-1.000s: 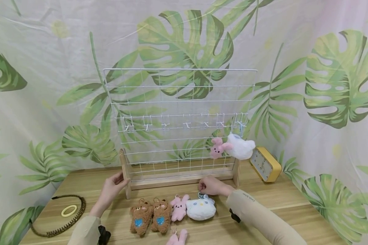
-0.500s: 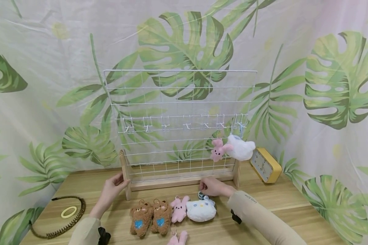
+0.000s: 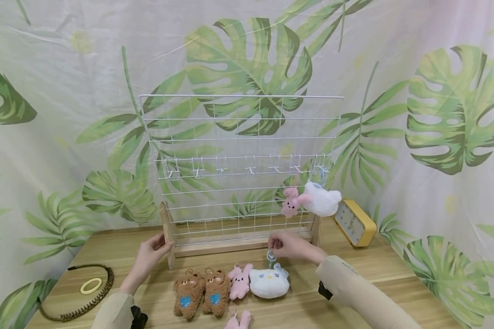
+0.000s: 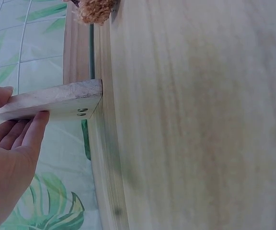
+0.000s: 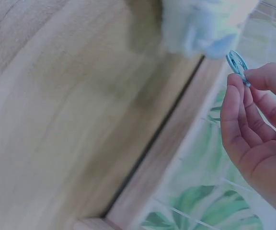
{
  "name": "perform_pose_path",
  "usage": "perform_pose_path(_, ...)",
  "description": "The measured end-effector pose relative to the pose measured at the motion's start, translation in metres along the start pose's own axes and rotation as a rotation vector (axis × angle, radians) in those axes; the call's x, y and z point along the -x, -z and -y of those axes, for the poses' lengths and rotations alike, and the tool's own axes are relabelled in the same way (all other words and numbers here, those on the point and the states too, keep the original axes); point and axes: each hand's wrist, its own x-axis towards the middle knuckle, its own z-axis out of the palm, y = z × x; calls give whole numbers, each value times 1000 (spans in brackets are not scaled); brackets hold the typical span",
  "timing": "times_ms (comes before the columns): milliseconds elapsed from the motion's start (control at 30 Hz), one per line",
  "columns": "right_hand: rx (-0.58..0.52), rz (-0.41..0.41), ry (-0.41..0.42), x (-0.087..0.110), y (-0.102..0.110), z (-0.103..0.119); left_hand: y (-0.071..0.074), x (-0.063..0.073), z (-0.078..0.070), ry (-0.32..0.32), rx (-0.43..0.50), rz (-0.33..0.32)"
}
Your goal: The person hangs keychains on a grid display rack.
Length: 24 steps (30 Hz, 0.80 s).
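My left hand (image 3: 150, 253) grips the wooden side post (image 3: 167, 228) of a white wire grid rack (image 3: 238, 96); in the left wrist view its thumb and fingers lie on opposite faces of that post. At the rack's front, my right hand (image 3: 291, 246) pinches a light-blue key ring (image 5: 236, 63) between thumb and fingers. The ring's short chain runs down to a white plush keychain (image 3: 269, 283) with a blue bow, lying face up on the table. To its left lie a pink bunny plush (image 3: 240, 281) and two brown bear plushes (image 3: 216, 292) (image 3: 188, 294).
Clear hooks (image 3: 251, 171) line the grid. On the right ones hang a pink bunny (image 3: 291, 203) and a white plush (image 3: 323, 200). A yellow clock (image 3: 356, 224) stands right, a braided headband (image 3: 86, 310) and yellow ring (image 3: 91, 286) lie left. Another pink bunny (image 3: 238, 321) lies in front.
My right hand has risen slightly with the key ring, which now stands up above the white plush with its chain drawn out. The left hand keeps its hold on the post.
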Motion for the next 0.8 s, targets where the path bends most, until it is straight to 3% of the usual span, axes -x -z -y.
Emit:
perform_pose_path(567,93,-134,172,30,34,36,0,3,-3,5,-6,6)
perform_pose_path(800,140,-198,215,33,53,47,0,2,-2,-5,-7,5)
